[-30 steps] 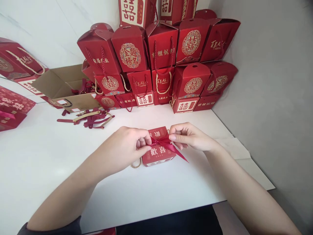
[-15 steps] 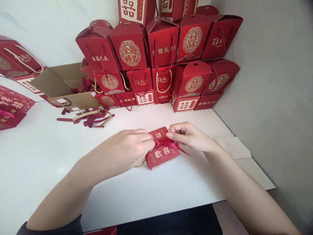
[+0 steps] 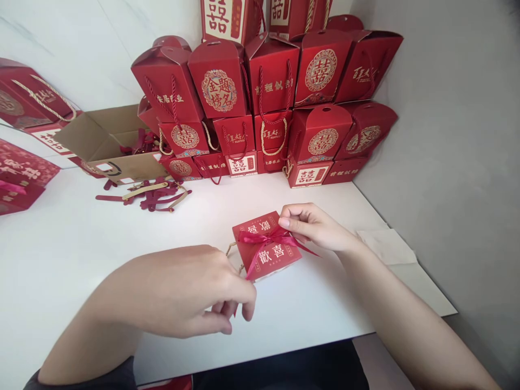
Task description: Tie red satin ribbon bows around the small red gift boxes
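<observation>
A flat red gift box (image 3: 266, 246) with gold characters lies on the white table in front of me, tilted slightly at an angle. A red satin ribbon (image 3: 264, 236) crosses its middle in a loose bow, and a gold rope handle (image 3: 232, 250) pokes out at its left side. My left hand (image 3: 215, 292) is just below the box's lower left corner, with a ribbon tail running down into its fingers. My right hand (image 3: 311, 225) pinches at the box's upper right edge, where the ribbon passes. Its fingertips partly hide that corner.
Stacked red gift boxes with rope handles (image 3: 268, 81) form a wall at the back. At back left stands an open cardboard carton (image 3: 109, 146), with loose red and tan strips (image 3: 150, 195) on the table before it. A white paper sheet (image 3: 385, 246) lies at the right edge.
My left hand has moved off the box, down and to the left, drawing a ribbon tail with it. The box has turned a little, and its bow now shows more fully.
</observation>
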